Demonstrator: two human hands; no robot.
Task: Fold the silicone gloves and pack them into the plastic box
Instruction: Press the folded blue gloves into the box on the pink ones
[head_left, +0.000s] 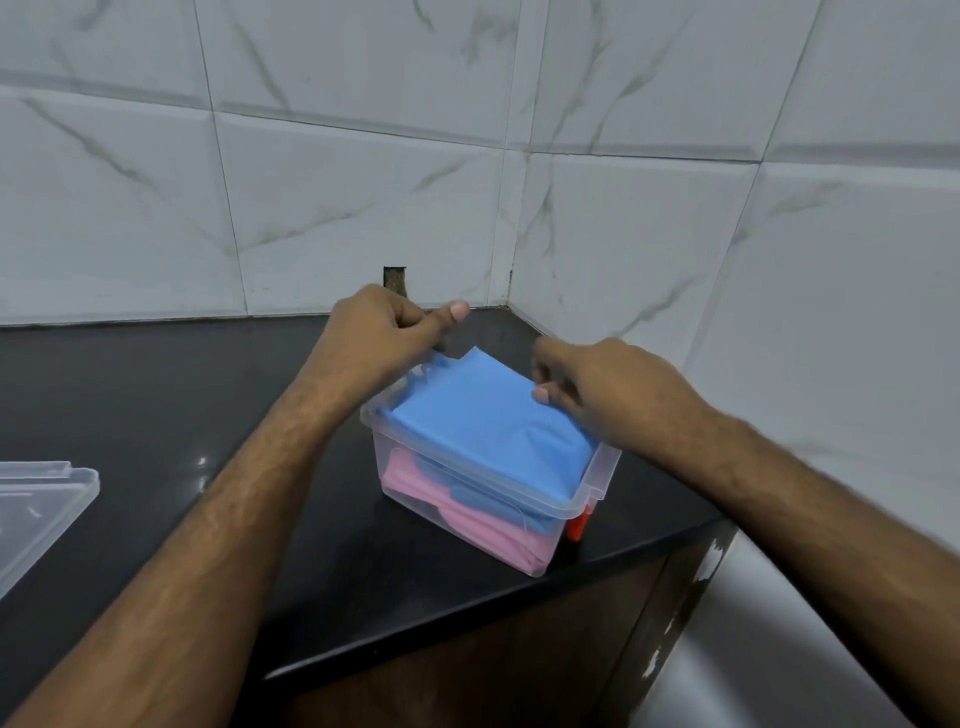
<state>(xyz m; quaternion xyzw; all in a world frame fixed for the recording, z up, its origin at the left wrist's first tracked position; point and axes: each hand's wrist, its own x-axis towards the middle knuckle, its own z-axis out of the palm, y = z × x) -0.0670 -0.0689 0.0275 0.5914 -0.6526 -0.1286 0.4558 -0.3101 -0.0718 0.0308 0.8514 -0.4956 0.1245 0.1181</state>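
Clear plastic box (524, 525) near black tabletop (156, 395) edge, folded blue silicone glove (478, 421) topping pink glove (467, 525), left hand (384, 332) curled at its far corner, right hand (608, 384) fingertips pressing it

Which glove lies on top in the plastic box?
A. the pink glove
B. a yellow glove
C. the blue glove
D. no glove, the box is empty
C: the folded blue glove lies uppermost at the rim of the plastic box, and the pink glove shows through the clear wall beneath it.
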